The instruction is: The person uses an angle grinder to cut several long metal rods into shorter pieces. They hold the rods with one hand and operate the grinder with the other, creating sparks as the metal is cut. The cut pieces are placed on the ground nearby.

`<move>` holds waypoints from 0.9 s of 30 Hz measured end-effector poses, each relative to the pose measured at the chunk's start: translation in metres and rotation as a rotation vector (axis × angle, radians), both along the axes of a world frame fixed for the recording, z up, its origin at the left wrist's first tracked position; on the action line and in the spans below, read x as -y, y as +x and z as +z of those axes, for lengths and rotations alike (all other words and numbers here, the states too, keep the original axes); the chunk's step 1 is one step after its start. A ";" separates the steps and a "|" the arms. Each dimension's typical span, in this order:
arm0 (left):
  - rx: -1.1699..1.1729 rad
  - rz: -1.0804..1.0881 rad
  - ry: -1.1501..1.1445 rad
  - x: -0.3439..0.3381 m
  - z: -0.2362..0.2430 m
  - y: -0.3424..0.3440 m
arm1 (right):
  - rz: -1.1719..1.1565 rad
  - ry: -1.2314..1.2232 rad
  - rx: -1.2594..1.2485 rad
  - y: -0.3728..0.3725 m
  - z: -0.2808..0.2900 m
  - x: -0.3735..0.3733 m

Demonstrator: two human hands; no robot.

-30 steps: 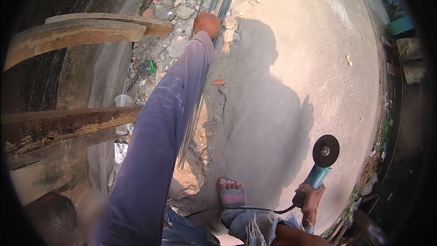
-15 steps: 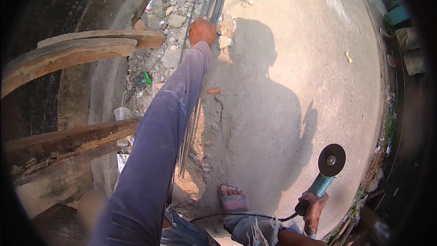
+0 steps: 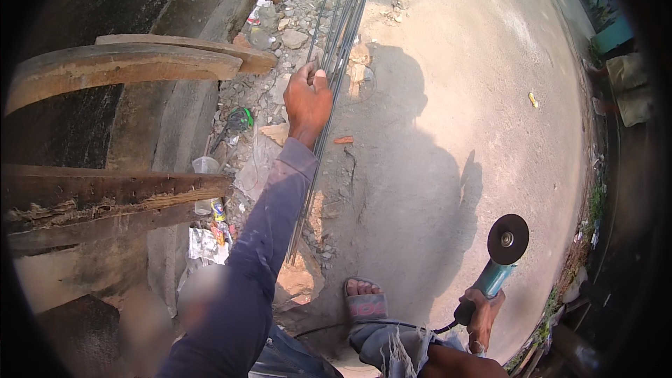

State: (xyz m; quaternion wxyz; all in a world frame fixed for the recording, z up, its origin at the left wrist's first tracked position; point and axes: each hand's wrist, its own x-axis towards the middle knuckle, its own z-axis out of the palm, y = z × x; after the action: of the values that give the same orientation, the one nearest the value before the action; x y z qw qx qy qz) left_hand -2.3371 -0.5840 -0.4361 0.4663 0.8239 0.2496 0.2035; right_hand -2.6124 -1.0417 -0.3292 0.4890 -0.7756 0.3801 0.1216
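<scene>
My left hand [image 3: 308,100] reaches forward and grips a bundle of thin steel rods [image 3: 334,70] lying on the ground along the edge of the rubble. The rods run from near my foot up toward the top of the view. My right hand [image 3: 481,315] hangs low at the right and holds a teal angle grinder [image 3: 498,262] with its dark round disc pointing up, well away from the rods. A black cable trails from the grinder across my leg. My sandalled foot [image 3: 365,299] stands between the two hands.
Weathered wooden beams [image 3: 119,189] and curved planks [image 3: 133,63] jut in from the left above a concrete wall. Stones, a plastic cup [image 3: 205,168] and litter lie beside the rods. Pale concrete ground [image 3: 476,98] spreads to the right, with my shadow on it.
My left hand has drawn back toward me along the rods and now grips them closer in. The grinder in my right hand has stayed low at the right.
</scene>
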 end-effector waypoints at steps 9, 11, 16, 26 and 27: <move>-0.419 0.450 -0.192 -0.028 0.001 -0.426 | 0.194 0.068 0.088 0.028 -0.024 -0.046; -0.554 0.490 -0.194 -0.026 -0.009 -0.516 | 0.309 0.105 0.010 0.039 -0.025 -0.064; -0.805 0.238 -0.444 -0.010 -0.008 -0.570 | 0.448 0.164 0.041 0.043 -0.023 -0.102; -0.805 0.107 -0.538 -0.001 -0.058 -0.666 | 0.488 0.280 0.141 0.003 -0.021 -0.131; -0.799 0.101 -0.426 0.001 -0.059 -0.661 | 0.485 0.298 0.151 -0.001 -0.019 -0.128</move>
State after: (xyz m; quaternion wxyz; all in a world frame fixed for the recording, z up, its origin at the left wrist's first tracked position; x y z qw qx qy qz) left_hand -2.9977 -0.5853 -0.4948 0.4822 0.7102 0.4862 -0.1636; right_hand -2.6129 -0.9136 -0.3485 0.5811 -0.7703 0.1241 0.2314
